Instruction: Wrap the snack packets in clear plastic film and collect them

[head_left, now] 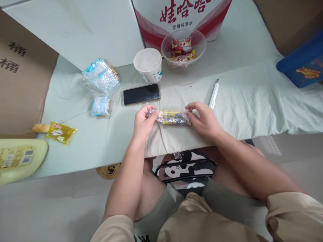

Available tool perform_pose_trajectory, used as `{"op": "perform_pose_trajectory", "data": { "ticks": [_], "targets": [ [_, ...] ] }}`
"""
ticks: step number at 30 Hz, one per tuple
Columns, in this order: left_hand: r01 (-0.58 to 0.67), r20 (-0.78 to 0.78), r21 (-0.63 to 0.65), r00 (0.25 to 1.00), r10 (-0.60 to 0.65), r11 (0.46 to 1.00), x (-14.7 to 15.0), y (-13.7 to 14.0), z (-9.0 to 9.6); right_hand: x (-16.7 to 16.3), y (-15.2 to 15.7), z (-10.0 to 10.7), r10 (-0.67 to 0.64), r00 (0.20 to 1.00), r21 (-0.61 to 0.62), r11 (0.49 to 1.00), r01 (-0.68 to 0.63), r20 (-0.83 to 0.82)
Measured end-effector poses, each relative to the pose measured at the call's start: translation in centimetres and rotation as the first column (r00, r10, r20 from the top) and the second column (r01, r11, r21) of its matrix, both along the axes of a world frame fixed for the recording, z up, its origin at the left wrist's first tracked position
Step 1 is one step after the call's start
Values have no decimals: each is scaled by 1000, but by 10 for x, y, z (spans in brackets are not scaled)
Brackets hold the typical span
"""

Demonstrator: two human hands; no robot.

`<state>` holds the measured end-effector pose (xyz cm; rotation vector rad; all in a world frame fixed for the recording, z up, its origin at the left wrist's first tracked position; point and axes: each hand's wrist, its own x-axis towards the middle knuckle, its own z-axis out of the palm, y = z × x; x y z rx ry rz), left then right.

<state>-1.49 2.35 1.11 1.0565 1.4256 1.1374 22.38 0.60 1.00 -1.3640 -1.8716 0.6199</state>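
A clear plastic bag of yellow-and-blue wrapped snacks [173,117] is stretched between my two hands over the front of the cloth-covered table. My left hand [144,121] pinches its left end, thumb on top. On the other side, my right hand [202,119] has its thumb and forefinger closed on the bag's right end. A black phone [141,94] lies just beyond my left hand. Past my right hand rests a white pen-like tool [214,94] with a dark tip.
Behind the phone stands a white paper cup [148,65], beside a clear bowl [201,50] of wrapped snacks. Blue-and-clear packets [101,77] and a yellow packet [61,133] lie left. A red-and-white carton [214,20] stands at the back, a blue container [302,60] at right.
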Motion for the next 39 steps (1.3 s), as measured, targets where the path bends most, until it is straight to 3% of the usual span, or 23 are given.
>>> {"op": "perform_pose_trajectory", "data": {
  "ticks": [4, 7, 10, 13, 17, 21, 24, 28, 31, 35, 39],
  "targets": [
    [-53, -57, 26, 997, 55, 998, -12, 2, -1, 20, 5, -5, -210, 978, 39, 977, 210, -16],
    [-53, -167, 43, 984, 59, 998, -19, 2, -2, 33, 8, -9, -303, 948, 72, 952, 297, 95],
    [118, -378, 146, 924, -55, 982, -20, -1, -1, 35, 7, -7, -257, 949, 141, 962, 233, 184],
    [318, -547, 192, 820, -168, 928, -17, -5, 3, 29, 6, -5, -123, 969, 157, 983, 90, 216],
    [311, -605, 272, 791, -89, 911, -15, -9, 10, 22, 3, -1, -92, 944, 174, 984, 37, 318],
    [322, -602, 407, 798, -14, 855, -18, -11, 14, 24, -3, 7, -118, 947, 266, 963, 36, 298],
    [361, -637, 325, 767, -80, 874, -19, -11, 10, 24, -9, 11, -129, 948, 256, 965, 53, 290],
    [345, -689, 95, 700, -189, 934, -18, -9, 5, 18, -16, 8, -67, 903, 116, 993, 19, 425],
    [380, -742, 111, 647, -178, 918, -17, -10, 5, 13, -21, 4, -35, 856, 87, 996, -12, 516],
    [364, -739, 292, 673, -33, 884, -14, -13, 6, 9, -25, 7, -166, 875, 266, 963, 44, 454],
    [339, -695, 491, 707, 127, 802, -11, -19, 15, 10, -31, 19, -256, 905, 480, 875, 66, 340]
  ]
}}
